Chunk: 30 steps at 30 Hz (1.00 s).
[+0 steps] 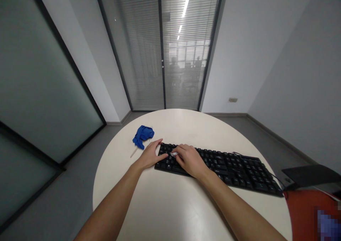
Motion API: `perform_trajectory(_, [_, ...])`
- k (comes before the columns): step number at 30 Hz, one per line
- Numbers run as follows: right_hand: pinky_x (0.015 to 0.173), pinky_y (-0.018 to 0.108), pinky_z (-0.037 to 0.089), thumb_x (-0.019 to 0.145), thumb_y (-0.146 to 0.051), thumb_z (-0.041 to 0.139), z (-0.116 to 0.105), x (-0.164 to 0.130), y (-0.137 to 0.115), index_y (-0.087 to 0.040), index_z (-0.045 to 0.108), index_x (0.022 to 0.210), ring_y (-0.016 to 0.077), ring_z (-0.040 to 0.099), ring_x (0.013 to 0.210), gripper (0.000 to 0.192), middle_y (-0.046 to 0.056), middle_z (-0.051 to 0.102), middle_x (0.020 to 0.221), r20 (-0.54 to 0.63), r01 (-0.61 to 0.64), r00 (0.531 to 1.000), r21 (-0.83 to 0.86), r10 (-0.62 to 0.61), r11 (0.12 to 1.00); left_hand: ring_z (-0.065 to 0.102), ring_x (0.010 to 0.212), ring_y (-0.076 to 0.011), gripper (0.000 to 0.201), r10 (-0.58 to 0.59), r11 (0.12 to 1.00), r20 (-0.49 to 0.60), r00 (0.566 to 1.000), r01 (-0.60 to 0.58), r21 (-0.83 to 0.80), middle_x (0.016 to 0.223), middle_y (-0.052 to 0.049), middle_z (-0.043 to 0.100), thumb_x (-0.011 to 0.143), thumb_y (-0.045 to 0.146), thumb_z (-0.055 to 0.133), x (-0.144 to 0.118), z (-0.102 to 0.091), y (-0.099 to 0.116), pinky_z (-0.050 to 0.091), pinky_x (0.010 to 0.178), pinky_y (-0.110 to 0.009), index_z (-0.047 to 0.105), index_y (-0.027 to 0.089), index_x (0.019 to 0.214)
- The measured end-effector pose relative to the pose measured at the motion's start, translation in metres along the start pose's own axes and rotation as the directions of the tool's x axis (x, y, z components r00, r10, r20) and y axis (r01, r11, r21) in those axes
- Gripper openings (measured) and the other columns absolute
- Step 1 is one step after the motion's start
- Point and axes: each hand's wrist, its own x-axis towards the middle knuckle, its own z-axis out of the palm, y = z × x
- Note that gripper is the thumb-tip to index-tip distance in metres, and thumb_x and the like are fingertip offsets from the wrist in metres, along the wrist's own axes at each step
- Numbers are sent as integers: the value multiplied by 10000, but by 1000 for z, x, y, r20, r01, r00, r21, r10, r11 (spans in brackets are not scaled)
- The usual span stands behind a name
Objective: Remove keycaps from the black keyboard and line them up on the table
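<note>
A long black keyboard (218,164) lies across the round table. My left hand (150,155) steadies its left end, thumb over the keys and fingers along the rear corner. Bent over the left part of the keys, my right hand (190,159) pinches a small white crumpled tissue (174,154) against them. Most of the tissue is hidden under the fingers. Beyond my left hand lies a bunched blue cloth (143,134), with a thin pale stick (134,152) poking out from its near side.
The round cream table (160,212) fills the lower middle. The keyboard's cable (277,179) runs off its right end. Past the table's right edge are a red surface (301,212) and a dark flat panel (311,175). Glass partitions with blinds (144,56) stand behind.
</note>
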Motion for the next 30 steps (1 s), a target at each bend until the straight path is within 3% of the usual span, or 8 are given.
perform_trajectory(4, [844, 322, 403, 916, -128, 542, 2, 0, 3, -215, 661, 1059, 202, 588, 991, 205, 45, 667, 1029, -31, -43, 999, -8, 43, 999, 511, 1245, -279, 777, -4, 1000, 22, 1000, 4, -9, 1350, -127, 551, 767, 458, 723, 0, -1, 0, 383, 1092, -432, 422, 175, 1426])
perform_trajectory(13, [839, 333, 391, 888, -108, 587, -3, 0, 3, -219, 679, 1061, 207, 564, 992, 225, 52, 662, 1036, 14, -2, 1000, -99, 3, 995, 505, 1253, -288, 748, 15, 1000, 10, 1000, -15, -14, 1364, -132, 540, 761, 445, 727, 1, 0, -1, 381, 1093, -443, 453, 181, 1405])
perform_trajectory(19, [825, 321, 384, 915, -117, 561, -3, 3, -1, -246, 674, 1070, 201, 549, 987, 231, 48, 647, 1061, 71, 108, 992, -91, -102, 990, 495, 1265, -285, 710, 40, 999, 9, 999, -40, -4, 1358, -115, 549, 765, 421, 726, 1, 0, -1, 369, 1102, -445, 472, 197, 1389])
perform_trajectory(30, [833, 330, 386, 884, -115, 576, -8, 0, -4, -210, 656, 1007, 205, 544, 984, 174, 53, 622, 1028, 70, 28, 997, -133, -19, 991, 505, 1254, -277, 648, 66, 998, 10, 998, -66, -4, 1331, -92, 572, 791, 423, 708, -1, -3, 3, 380, 1094, -444, 503, 232, 1375])
